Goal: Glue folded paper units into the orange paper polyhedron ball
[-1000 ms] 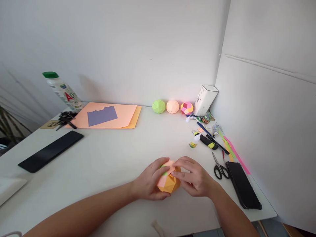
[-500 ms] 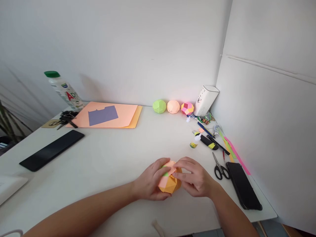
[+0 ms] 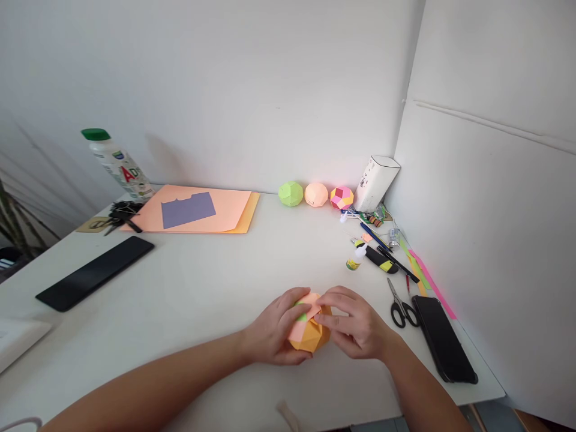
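Observation:
Between my hands, near the front of the white table, is a faceted paper ball [image 3: 309, 335] with orange, peach and green faces. My left hand [image 3: 275, 327] wraps round its left side, the thumb below and the fingers over the top. From the right, my right hand [image 3: 357, 324] pinches at a peach face or flap near the top, fingertips touching the paper. A dark gap or fold shows under those fingertips. The ball's far side is hidden by my fingers.
Three finished-looking paper balls [image 3: 316, 195] line the back wall. Right of my hands lie scissors [image 3: 402, 305], a phone [image 3: 444, 339], a utility knife [image 3: 378, 257] and a small glue bottle [image 3: 355, 259]. Peach paper sheets [image 3: 193, 210], a black slab [image 3: 95, 273] and a white bottle [image 3: 121, 165] are left.

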`<state>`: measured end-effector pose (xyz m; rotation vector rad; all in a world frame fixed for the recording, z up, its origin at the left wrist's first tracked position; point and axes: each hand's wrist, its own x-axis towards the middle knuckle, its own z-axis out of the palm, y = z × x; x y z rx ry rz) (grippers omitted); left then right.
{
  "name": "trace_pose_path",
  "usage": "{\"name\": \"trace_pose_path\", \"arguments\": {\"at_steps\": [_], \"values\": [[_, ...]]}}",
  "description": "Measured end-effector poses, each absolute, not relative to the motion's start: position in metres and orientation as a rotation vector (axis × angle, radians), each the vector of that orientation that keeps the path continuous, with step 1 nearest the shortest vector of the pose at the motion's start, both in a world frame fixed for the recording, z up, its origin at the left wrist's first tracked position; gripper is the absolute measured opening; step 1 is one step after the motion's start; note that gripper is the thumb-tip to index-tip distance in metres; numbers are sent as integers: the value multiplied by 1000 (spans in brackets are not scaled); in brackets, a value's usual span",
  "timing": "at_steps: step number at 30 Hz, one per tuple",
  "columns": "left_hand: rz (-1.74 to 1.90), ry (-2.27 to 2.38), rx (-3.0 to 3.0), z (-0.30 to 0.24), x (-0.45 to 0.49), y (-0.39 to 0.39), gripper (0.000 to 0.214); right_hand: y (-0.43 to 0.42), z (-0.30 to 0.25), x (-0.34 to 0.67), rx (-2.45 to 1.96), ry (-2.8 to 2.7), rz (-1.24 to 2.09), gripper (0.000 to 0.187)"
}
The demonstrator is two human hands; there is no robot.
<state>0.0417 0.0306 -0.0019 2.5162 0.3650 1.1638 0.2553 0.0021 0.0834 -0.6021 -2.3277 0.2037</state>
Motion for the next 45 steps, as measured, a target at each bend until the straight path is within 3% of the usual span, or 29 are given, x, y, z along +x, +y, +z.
{"name": "trace_pose_path", "arguments": {"at_steps": [19, 38, 45], "values": [[1174, 371, 2538, -2, 42, 30, 73, -3, 82, 249, -722, -2373, 196, 25], [1174, 367, 2495, -3, 41, 31, 75, 0, 80, 250, -713, -2408, 185, 36], [1184, 345, 2500, -2, 42, 32, 74, -1, 81, 248, -759, -2402, 297, 32]]}}
